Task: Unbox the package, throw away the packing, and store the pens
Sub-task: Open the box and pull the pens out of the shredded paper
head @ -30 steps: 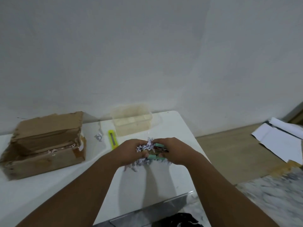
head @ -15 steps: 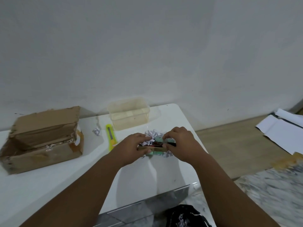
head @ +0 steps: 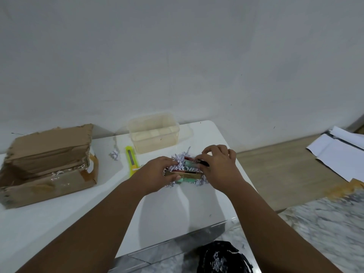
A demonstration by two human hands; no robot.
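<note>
A bundle of pens (head: 187, 173) with mint-green caps lies on the white table (head: 59, 213), mixed with white shredded paper (head: 180, 157). My left hand (head: 157, 172) grips the bundle's left end. My right hand (head: 216, 162) pinches a dark pen at the bundle's right end. The opened cardboard box (head: 47, 164) sits at the table's left, with a few shreds at its opening. A clear plastic container (head: 153, 133) stands just behind the bundle, empty as far as I can see.
A yellow utility knife (head: 131, 160) lies left of my hands, and a small clump of shreds (head: 114, 154) beside it. A black bag (head: 222, 257) holding shredded paper sits on the floor below the table's front edge. White sheets (head: 338, 152) lie on the floor at right.
Both hands with the bundle of pens and shreds have gone down onto the table, closer to the clear container. My right hand's fingers have shifted to pinch a dark pen.
</note>
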